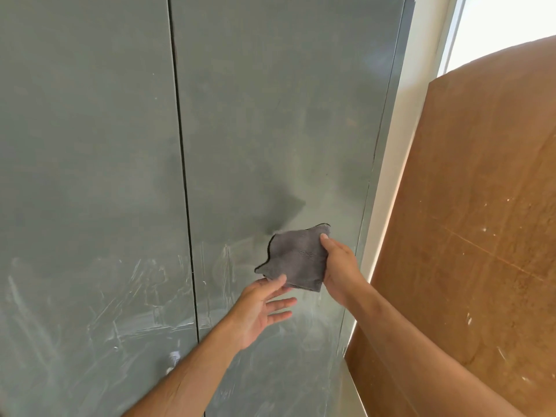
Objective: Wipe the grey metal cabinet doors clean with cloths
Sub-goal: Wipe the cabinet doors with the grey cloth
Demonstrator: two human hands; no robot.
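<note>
Two grey metal cabinet doors fill the view: the left door (pixel 90 176) and the right door (pixel 270 115), split by a dark vertical gap. White smears and scratch marks cover their lower parts. A small grey cloth (pixel 296 255) is held folded in front of the right door. My right hand (pixel 340 266) grips its right edge, thumb on the front near the top corner. My left hand (pixel 261 308) pinches the cloth's lower left corner with thumb and forefinger, the other fingers spread loosely below.
A white wall strip (pixel 400 145) runs along the cabinet's right edge. A large brown board (pixel 469 236) with scratches and white specks stands at the right. A bright window (pixel 505 19) shows at the top right.
</note>
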